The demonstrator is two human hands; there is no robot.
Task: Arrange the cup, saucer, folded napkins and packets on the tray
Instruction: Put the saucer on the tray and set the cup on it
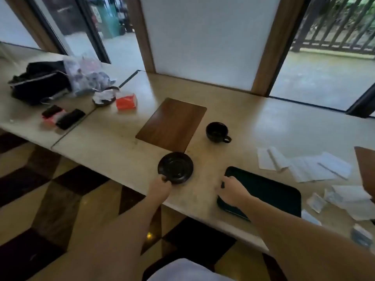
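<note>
So far nothing's on the tray (pixel 269 191): it's a dark rectangular one lying flat at the near edge of the table (pixel 294 126), right of centre, w/ its surface bare apart from the right hand (pixel 231 189) resting on its left end. Fingers of that hand curl over the tray's left rim, looks like a grip on the edge, tho blur makes it hard to say how tight. Saucer (pixel 175 167) sits on the table just left of the tray, near the table's near edge; left hand (pixel 161 186) has it pinched at the near-left rim, thumb on top, other fingers hidden under or behind. Can't tell if it's lifted or flat on the table. Cup (pixel 217 131) stands upright farther back, handle pointing right/near, well apart from the tray & untouched. Napkins (pixel 304 165), white and only loosely laid, lie right of and beyond the tray; packets (pixel 316 202) scattered at the tray's right end, blurry. Wooden board (pixel 172 124) lies farther back, left of the cup. Both forearms reach fwd from the near side, roughly parallel. Judgement: very early, saucer prob. goes first, then cup, napkins, packets all left to do.
</note>
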